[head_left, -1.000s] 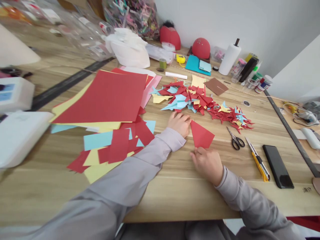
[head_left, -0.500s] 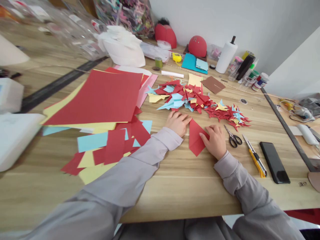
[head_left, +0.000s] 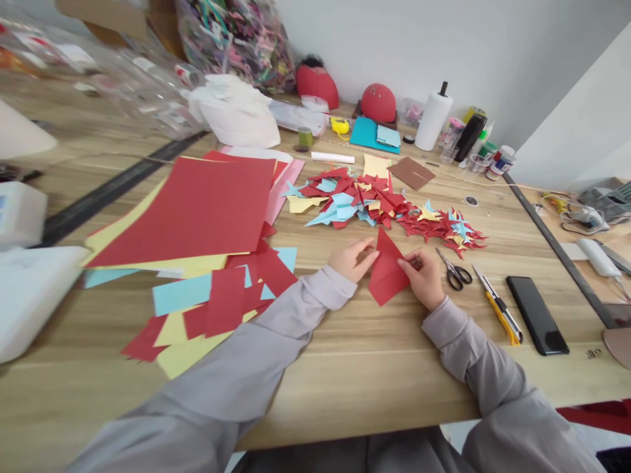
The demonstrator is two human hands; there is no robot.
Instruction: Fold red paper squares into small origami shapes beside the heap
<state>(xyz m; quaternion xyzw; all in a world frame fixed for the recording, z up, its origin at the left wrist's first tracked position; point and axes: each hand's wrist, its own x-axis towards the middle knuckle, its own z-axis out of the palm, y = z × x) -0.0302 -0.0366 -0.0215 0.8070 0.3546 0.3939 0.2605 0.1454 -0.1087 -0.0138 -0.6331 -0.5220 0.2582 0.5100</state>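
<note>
A piece of red paper, folded to a point at its far end, is between my two hands over the table. My left hand pinches its left edge between thumb and fingers. On the opposite edge, my right hand grips the paper with thumb and fingertips. Just beyond lies a long heap of folded paper pieces in red, light blue and yellow. Black-handled scissors rest to the right of my right hand, beside a yellow utility knife.
Large red sheets are stacked at the left, with cut paper strips in front. A black phone lies at the right. Along the back stand a white bottle, a yellow tape measure and red domes.
Both hands went from resting flat on the red paper to pinching its edges. The paper has turned slightly and its sides are lifted. The camera view has shifted a little.
</note>
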